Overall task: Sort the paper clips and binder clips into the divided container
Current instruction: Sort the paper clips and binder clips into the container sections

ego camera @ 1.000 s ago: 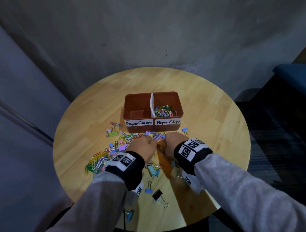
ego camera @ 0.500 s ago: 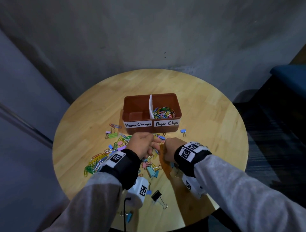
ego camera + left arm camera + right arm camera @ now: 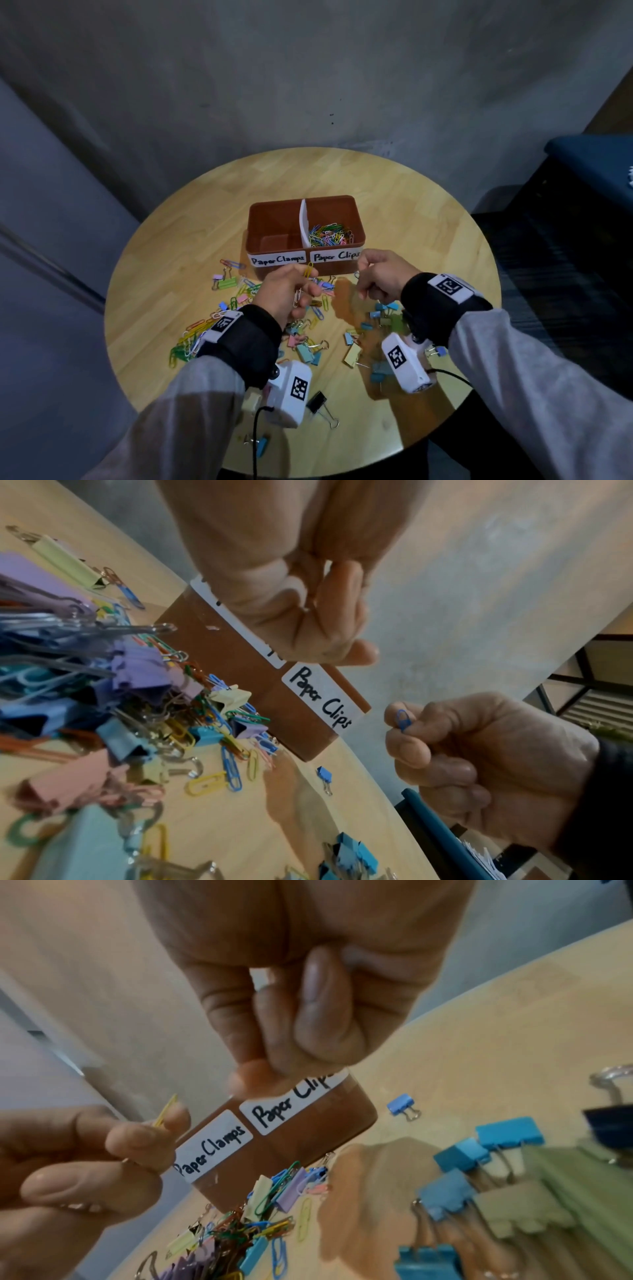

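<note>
Left hand point(image 3: 287, 297) is raised off the table point(image 3: 428, 246), fingers curled, thumb and forefinger pinching a yellow paper clip point(image 3: 308, 270) that sticks up above the fingertips; a white paper clip point(image 3: 297, 298) hangs from the lower curled fingers of the same hand. In the right wrist view the yellow clip shows as a thin edge-on sliver between thumb and forefinger.

Right hand point(image 3: 382, 277) is also lifted, closed into a loose fist, thumb and forefinger pinching a small blue paper clip point(image 3: 403, 721), seen clearly in the left wrist view. The other fingers are curled in against the palm; what else they hold, if anything, cannot be told.

The two hands are near each other but apart, both just in front of the brown divided container point(image 3: 306, 236). Its front wall carries labels "Paper Clamps" point(image 3: 278, 259), beyond the left hand, and "Paper Clips" point(image 3: 335, 256), beyond the right hand. The right compartment holds a heap of coloured paper clips point(image 3: 329, 235); the left compartment looks bare as far as visible.

Below and between the hands, a mixed pile of paper clips and binder clips point(image 3: 308, 318) lies on the table, spreading out to the left of the left wrist. A black binder clip point(image 3: 318, 404) lies near the left wrist camera, a small blue binder clip point(image 3: 400, 1107) lies apart beside the container's right end.
</note>
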`<state>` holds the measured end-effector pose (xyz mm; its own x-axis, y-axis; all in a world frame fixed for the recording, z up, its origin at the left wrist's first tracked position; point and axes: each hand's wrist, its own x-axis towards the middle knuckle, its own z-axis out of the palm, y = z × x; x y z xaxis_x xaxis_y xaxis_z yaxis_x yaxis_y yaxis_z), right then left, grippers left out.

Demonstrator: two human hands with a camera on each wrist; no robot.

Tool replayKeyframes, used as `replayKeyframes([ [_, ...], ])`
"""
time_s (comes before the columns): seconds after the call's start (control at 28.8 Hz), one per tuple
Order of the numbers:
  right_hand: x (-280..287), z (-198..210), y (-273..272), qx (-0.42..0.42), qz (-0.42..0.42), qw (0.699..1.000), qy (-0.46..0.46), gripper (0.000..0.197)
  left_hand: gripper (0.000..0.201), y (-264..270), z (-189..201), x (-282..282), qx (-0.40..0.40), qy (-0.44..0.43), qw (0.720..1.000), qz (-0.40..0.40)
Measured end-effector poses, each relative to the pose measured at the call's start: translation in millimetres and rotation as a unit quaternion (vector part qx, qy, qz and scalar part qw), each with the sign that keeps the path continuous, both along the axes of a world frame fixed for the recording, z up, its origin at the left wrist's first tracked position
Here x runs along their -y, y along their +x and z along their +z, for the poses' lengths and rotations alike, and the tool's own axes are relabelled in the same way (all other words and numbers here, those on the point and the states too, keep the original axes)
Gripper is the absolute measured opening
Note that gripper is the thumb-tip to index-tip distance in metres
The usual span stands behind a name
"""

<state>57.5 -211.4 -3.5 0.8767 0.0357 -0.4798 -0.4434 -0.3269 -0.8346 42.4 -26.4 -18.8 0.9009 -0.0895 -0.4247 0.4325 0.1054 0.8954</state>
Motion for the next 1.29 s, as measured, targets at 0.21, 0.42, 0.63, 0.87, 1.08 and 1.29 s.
replayKeyframes([
  [0.21, 10, -15, -2, -0.048, 0.040, 0.996, 0.068, 0.032, 0.032, 2, 1, 1, -0.054, -0.043, 0.998, -0.011],
  [0.42, 7, -24, -1, -0.121, 0.014, 0.989, 0.080, 0.029, 0.022, 4, -7, 8, -0.056, 0.007, 0.998, -0.018],
  [0.63, -5, -25, -1, 0.046, 0.240, 0.914, -0.322, 0.008, 0.023, 11, -18, 11, 0.084, 0.409, 0.896, -0.153],
  [0.87, -22, -37, -3, 0.081, 0.351, 0.799, -0.482, 0.006, 0.024, 22, -27, 17, 0.190, 0.673, 0.608, -0.375],
  [1.08, -26, -37, -8, 0.056, 0.374, 0.789, -0.484, 0.010, 0.020, 23, -26, 27, 0.213, 0.701, 0.536, -0.420],
  [1.29, -29, -32, -16, 0.076, 0.414, 0.742, -0.523, 0.019, 0.016, 19, -18, 31, 0.172, 0.689, 0.536, -0.456],
])
